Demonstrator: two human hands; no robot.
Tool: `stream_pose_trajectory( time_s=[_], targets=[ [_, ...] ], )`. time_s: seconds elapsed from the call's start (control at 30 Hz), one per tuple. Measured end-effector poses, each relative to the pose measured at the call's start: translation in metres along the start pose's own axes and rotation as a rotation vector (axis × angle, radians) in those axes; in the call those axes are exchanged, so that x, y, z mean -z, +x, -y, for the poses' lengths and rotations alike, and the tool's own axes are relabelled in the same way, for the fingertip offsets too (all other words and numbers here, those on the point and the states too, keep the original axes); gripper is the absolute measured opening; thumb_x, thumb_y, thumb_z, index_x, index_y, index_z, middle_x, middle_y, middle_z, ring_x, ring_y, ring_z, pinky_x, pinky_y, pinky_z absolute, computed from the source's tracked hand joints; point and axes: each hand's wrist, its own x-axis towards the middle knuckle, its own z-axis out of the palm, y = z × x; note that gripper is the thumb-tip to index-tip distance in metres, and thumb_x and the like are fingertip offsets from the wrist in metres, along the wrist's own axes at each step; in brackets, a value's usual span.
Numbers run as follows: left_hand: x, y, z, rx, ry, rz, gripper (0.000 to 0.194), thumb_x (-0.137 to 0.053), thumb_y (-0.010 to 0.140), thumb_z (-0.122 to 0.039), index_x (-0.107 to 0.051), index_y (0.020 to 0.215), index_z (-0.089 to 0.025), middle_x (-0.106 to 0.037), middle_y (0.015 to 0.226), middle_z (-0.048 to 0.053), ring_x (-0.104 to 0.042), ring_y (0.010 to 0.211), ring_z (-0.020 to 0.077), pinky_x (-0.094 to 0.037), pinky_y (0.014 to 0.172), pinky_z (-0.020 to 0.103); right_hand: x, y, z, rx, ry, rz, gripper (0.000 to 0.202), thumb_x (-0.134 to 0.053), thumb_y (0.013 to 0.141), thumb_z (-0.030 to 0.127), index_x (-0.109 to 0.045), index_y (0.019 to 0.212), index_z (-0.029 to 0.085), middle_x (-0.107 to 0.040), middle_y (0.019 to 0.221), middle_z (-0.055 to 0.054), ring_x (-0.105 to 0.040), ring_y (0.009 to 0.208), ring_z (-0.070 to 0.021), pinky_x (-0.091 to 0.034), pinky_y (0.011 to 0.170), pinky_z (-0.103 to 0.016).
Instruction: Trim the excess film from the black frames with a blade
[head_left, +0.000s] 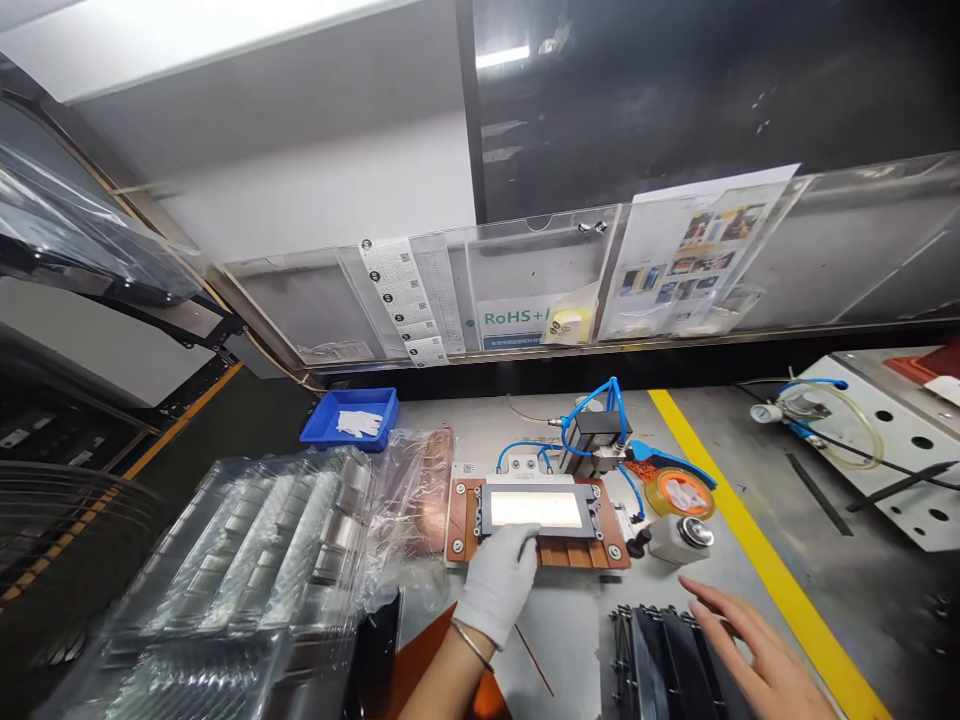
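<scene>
My left hand [499, 575] wears a white glove, its fingers bent together at the front edge of a dark-framed rectangular panel [536, 509] with a bright, reflective face. The panel sits in a brown fixture [463, 520] with bolts at its corners; the fingertips are partly hidden. My right hand [757, 640], bare, is at the lower right with its fingers apart, holding nothing. Just left of it stand several black frame-like parts [664, 660] in a row.
Clear plastic trays [262, 540] are stacked at left, near a blue bin [349, 418] with white gloves. Behind the fixture is a pneumatic block [596, 440] with blue hoses. A dispenser bottle [681, 540] and tape roll [679, 492] stand right, beside a yellow line [757, 550].
</scene>
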Motion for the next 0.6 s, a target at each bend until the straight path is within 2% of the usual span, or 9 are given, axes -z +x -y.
stream_pose_trajectory(
  time_s=[0.1,0.17,0.23,0.33,0.4,0.5,0.57,0.6],
  targets=[
    [-0.013,0.011,-0.003,-0.209,0.210,0.022,0.040,-0.070,0.075,-0.026,-0.070,0.115,-0.028,-0.060,0.138,0.006,-0.031,0.145,0.0313,0.000,0.123,0.049,-0.018,0.027,0.019,0.177,-0.083,0.027,0.047,-0.042,0.091,0.056,-0.066,0.117,0.024,-0.068,0.122,-0.010,-0.065,0.116,-0.0284,-0.053,0.100,-0.046],
    [-0.021,0.015,0.001,-0.281,0.310,0.018,0.053,-0.075,0.071,-0.028,-0.065,0.124,-0.028,-0.052,0.146,0.006,-0.018,0.149,0.0329,0.010,0.121,0.051,-0.029,0.043,0.022,0.224,-0.122,0.029,0.048,-0.042,0.091,0.054,-0.064,0.119,0.022,-0.065,0.128,-0.013,-0.061,0.120,-0.0304,-0.050,0.102,-0.049],
    [-0.026,0.018,0.006,-0.315,0.381,0.013,0.055,-0.076,0.070,-0.030,-0.064,0.124,-0.027,-0.053,0.145,0.009,-0.017,0.149,0.0350,0.014,0.119,0.054,-0.036,0.056,0.021,0.233,-0.138,0.030,0.049,-0.043,0.090,0.054,-0.063,0.119,0.020,-0.063,0.133,-0.015,-0.059,0.122,-0.0329,-0.048,0.104,-0.053],
    [-0.026,0.018,0.008,-0.341,0.447,0.003,0.054,-0.075,0.072,-0.034,-0.064,0.125,-0.027,-0.053,0.145,0.011,-0.023,0.147,0.0352,0.010,0.120,0.054,-0.035,0.067,0.020,0.240,-0.160,0.052,0.048,-0.044,0.088,0.054,-0.067,0.114,0.020,-0.065,0.129,-0.015,-0.062,0.117,-0.0356,-0.049,0.100,-0.056],
    [-0.019,0.017,0.006,-0.345,0.480,-0.026,0.060,-0.075,0.072,-0.038,-0.061,0.129,-0.026,-0.048,0.149,0.011,-0.023,0.148,0.0337,0.005,0.122,0.051,-0.029,0.070,0.023,0.235,-0.164,0.074,0.043,-0.045,0.087,0.053,-0.071,0.101,0.021,-0.070,0.118,-0.014,-0.067,0.106,-0.0355,-0.052,0.093,-0.055],
    [0.004,0.014,0.004,-0.299,0.520,-0.141,0.063,-0.067,0.080,-0.039,-0.053,0.138,-0.021,-0.037,0.156,0.011,-0.016,0.150,0.0287,0.001,0.123,0.045,-0.023,0.068,0.027,0.204,-0.142,0.099,0.040,-0.045,0.087,0.053,-0.072,0.088,0.025,-0.072,0.103,-0.011,-0.071,0.092,-0.0326,-0.057,0.080,-0.048],
    [0.025,0.013,0.005,-0.208,0.530,-0.236,0.060,-0.057,0.087,-0.036,-0.046,0.142,-0.015,-0.035,0.157,0.015,-0.021,0.148,0.0291,-0.008,0.122,0.047,-0.026,0.067,0.028,0.172,-0.101,0.097,0.043,-0.044,0.087,0.057,-0.071,0.095,0.025,-0.070,0.103,-0.010,-0.070,0.093,-0.0309,-0.057,0.079,-0.045],
    [0.035,0.013,0.006,-0.146,0.526,-0.266,0.058,-0.052,0.089,-0.034,-0.045,0.142,-0.012,-0.039,0.153,0.019,-0.031,0.144,0.0308,-0.016,0.120,0.049,-0.030,0.068,0.029,0.154,-0.075,0.091,0.046,-0.043,0.087,0.058,-0.071,0.102,0.025,-0.070,0.104,-0.010,-0.070,0.094,-0.0301,-0.057,0.082,-0.044]
  ],
)
